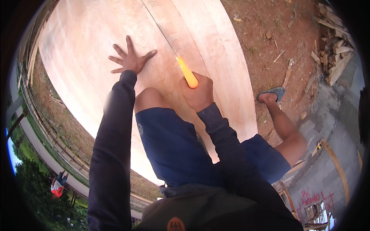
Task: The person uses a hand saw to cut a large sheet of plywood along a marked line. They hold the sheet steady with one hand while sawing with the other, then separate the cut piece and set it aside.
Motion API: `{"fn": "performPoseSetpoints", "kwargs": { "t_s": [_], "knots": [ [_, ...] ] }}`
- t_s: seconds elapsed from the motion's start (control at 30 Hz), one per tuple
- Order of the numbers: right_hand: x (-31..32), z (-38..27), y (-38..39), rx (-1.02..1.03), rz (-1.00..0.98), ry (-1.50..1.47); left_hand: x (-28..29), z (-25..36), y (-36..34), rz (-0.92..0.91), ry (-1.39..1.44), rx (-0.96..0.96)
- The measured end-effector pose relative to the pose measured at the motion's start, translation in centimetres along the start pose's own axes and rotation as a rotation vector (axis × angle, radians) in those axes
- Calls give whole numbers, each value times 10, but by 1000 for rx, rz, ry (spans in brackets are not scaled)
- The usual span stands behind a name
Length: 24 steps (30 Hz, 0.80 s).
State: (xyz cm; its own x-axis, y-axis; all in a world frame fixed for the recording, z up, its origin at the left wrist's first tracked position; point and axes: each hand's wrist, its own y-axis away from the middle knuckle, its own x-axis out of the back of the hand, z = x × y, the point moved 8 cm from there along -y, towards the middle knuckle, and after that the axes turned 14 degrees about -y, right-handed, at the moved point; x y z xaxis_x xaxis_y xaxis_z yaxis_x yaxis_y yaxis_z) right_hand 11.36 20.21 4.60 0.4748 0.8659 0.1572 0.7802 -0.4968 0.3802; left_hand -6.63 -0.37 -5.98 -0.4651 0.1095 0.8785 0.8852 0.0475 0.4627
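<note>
A large pale plywood sheet [88, 46] lies under both of my hands. My left hand [131, 60] is spread flat on it, fingers apart, holding nothing. My right hand [199, 93] is closed around the yellow handle of a handsaw [185, 68]. The thin dark line of its blade runs from the handle toward the top edge of the view, seen edge-on. Whether its teeth are in the wood I cannot tell. One of my knees [149, 99] rests on the sheet between my arms.
My other foot, in a grey sandal [278, 92], stands on reddish soil [266, 50] right of the sheet. Scrap wood [335, 50] is piled at the far right, by a grey block wall [327, 169]. A person in red and white [58, 186] is at the lower left.
</note>
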Motion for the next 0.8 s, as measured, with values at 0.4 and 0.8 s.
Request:
{"fn": "performPoseSetpoints", "kwargs": {
  "t_s": [0.4,0.8],
  "knots": [
    [103,-19,174,-198,-49,82,-2,-9,-3,6,21,4],
    [-30,1,-41,-46,-25,118,-8,2,-1,8,24,-25]
  ]
}}
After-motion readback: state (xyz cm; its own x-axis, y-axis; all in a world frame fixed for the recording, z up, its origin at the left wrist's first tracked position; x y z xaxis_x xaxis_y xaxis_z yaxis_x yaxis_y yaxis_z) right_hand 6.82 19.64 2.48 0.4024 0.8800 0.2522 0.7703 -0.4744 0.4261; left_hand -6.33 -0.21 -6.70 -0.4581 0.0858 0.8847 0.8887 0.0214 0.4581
